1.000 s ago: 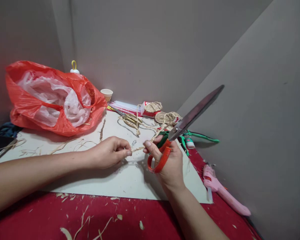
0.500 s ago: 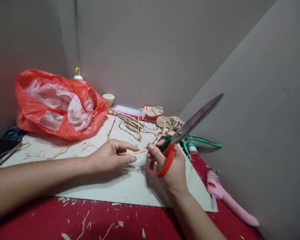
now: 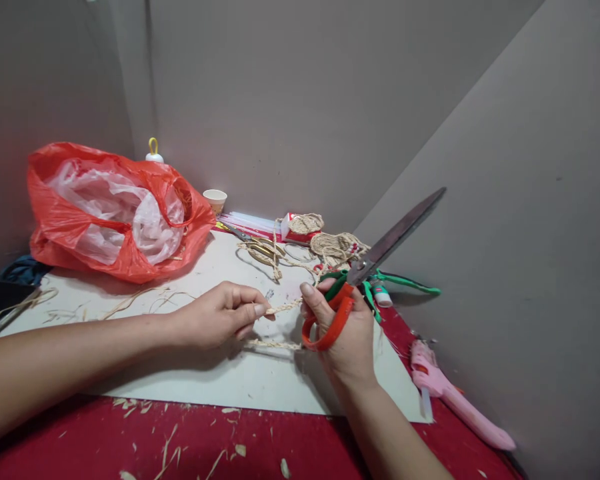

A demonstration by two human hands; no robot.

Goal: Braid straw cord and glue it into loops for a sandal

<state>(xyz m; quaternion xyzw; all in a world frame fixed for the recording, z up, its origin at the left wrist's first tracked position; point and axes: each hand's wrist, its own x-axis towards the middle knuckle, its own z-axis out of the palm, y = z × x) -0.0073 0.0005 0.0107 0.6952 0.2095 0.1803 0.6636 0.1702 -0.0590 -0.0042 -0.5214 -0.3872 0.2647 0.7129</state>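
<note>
My left hand pinches a braided straw cord between thumb and fingers above the white board. The cord runs across to my right hand, whose thumb and forefinger hold its other part. That same hand also carries large scissors with orange and green handles, the blades pointing up and to the right. Below my hands, another stretch of braid passes between them. Where it ends is hidden behind my fingers.
A red plastic bag sits at the left, near a paper cup. Coiled braids and brass-handled scissors lie behind my hands. Green-handled pliers and a pink glue gun are at the right. Straw scraps litter the red cloth.
My left fingers have closed to a pinch on the braid, raising it slightly. A lower stretch of braid now shows beneath my hands. The scissors stay in my right hand.
</note>
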